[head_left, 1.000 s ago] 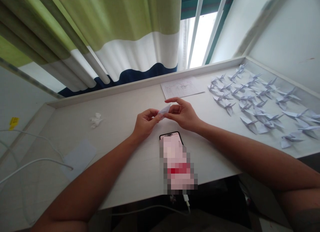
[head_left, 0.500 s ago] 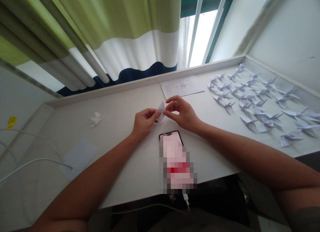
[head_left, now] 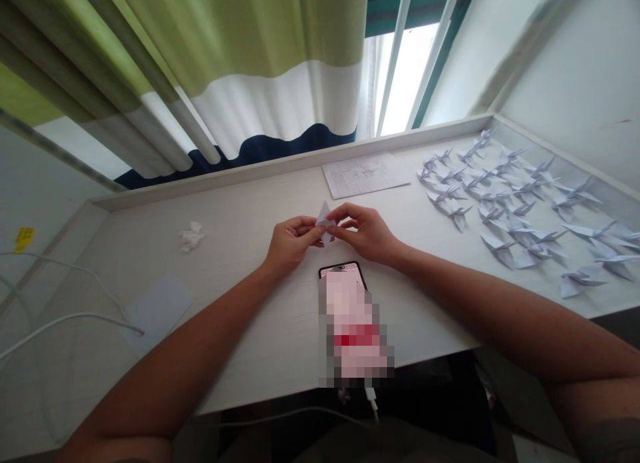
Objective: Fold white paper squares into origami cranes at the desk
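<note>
A small folded piece of pale paper (head_left: 324, 220) is held just above the white desk (head_left: 240, 250), at its middle. My left hand (head_left: 289, 243) pinches its left side with closed fingers. My right hand (head_left: 364, 233) pinches its right side, fingers curled in. The two hands meet at the paper, which stands with a point upward. A phone (head_left: 350, 316) lies on the desk right below my hands, plugged into a white cable (head_left: 373, 403).
Several folded paper cranes (head_left: 505, 196) lie in rows at the right. A printed sheet (head_left: 365, 174) lies at the back, a crumpled scrap (head_left: 191, 236) and a blank sheet (head_left: 157, 310) at the left, near white cables (head_left: 60, 323). Curtain (head_left: 225, 70) and window behind.
The paper has turned from lying sideways to pointing upward. My right hand's fingers have closed down onto it, and both hands have drawn closer together.
</note>
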{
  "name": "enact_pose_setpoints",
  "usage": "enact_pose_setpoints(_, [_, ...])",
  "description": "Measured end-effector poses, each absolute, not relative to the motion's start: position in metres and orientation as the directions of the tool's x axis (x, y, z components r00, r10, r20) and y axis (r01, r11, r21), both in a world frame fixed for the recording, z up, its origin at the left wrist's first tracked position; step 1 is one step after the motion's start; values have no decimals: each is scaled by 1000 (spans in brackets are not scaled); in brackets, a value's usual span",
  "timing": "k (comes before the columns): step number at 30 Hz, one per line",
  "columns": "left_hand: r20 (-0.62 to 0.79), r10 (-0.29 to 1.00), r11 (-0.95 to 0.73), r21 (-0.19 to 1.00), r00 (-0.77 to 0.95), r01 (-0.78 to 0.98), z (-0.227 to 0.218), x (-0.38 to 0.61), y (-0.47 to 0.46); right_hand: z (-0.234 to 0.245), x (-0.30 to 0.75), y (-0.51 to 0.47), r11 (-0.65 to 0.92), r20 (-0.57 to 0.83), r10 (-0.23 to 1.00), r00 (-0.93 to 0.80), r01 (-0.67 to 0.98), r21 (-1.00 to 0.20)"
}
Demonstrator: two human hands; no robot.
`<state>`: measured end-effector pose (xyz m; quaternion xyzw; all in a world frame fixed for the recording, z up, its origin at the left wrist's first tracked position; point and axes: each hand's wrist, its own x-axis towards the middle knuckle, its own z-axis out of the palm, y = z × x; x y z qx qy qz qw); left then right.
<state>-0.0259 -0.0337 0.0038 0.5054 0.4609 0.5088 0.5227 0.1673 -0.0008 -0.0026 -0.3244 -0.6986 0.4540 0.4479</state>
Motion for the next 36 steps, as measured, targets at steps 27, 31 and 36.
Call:
enact_pose_setpoints(27, [-17, 999, 21, 994, 42, -107, 1, -30, -29, 4, 173, -4, 714, 524, 681, -512, 303, -631])
enact_pose_setpoints(31, [-33, 999, 36, 989, 29, -141, 1, -30, -28, 5, 172, -4, 689, 530, 698, -482, 248, -681])
enact_pose_setpoints(36, [-30, 996, 42, 990, 88, -138, 4, -29, -30, 4, 169, -4, 596, 476, 775, -416, 228, -770])
